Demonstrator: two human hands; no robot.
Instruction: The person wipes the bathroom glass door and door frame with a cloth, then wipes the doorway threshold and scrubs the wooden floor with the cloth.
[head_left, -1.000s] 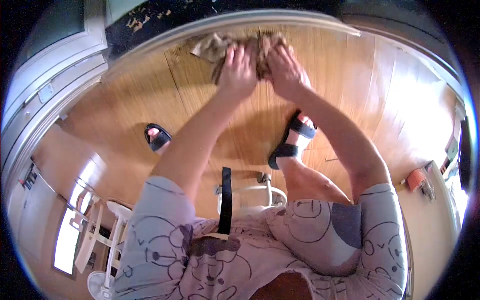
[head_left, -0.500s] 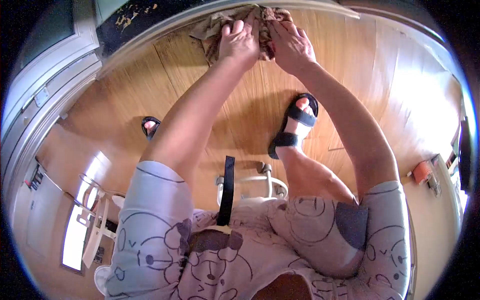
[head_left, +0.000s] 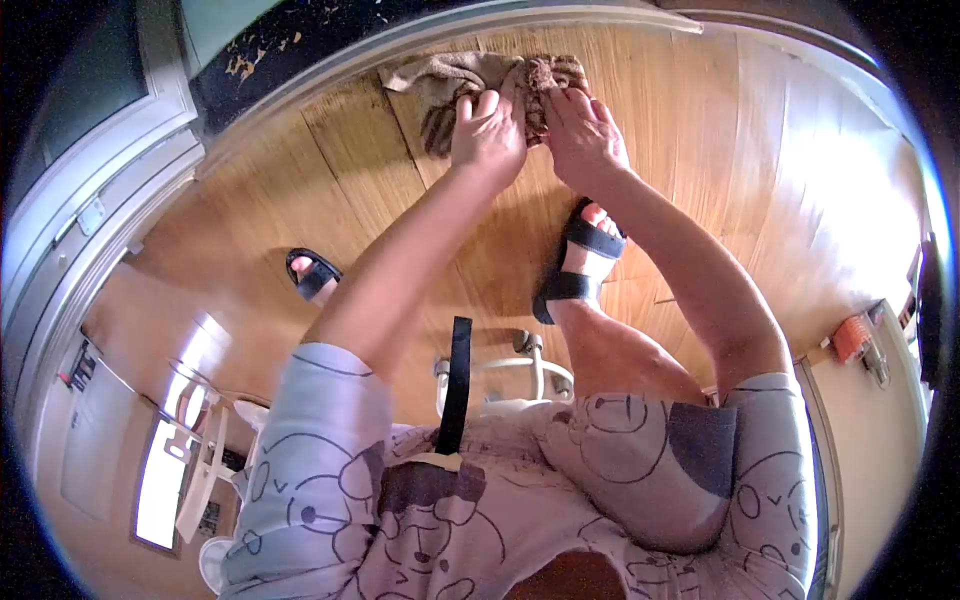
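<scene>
Both hands (head_left: pixel 537 140) on bunched cloth (head_left: pixel 472 85), bare floor (head_left: pixel 690 130) right, door track (head_left: pixel 440 32) near.

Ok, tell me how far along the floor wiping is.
Done: can't be confirmed; the open floor shows no obvious mess, but wiped and unwiped boards look alike.
In hand: the left hand and right hand are both on the brown patterned cloth, spread on the boards.
Left: perhaps the dark seam beside the cloth, and lifting the cloth away.
</scene>
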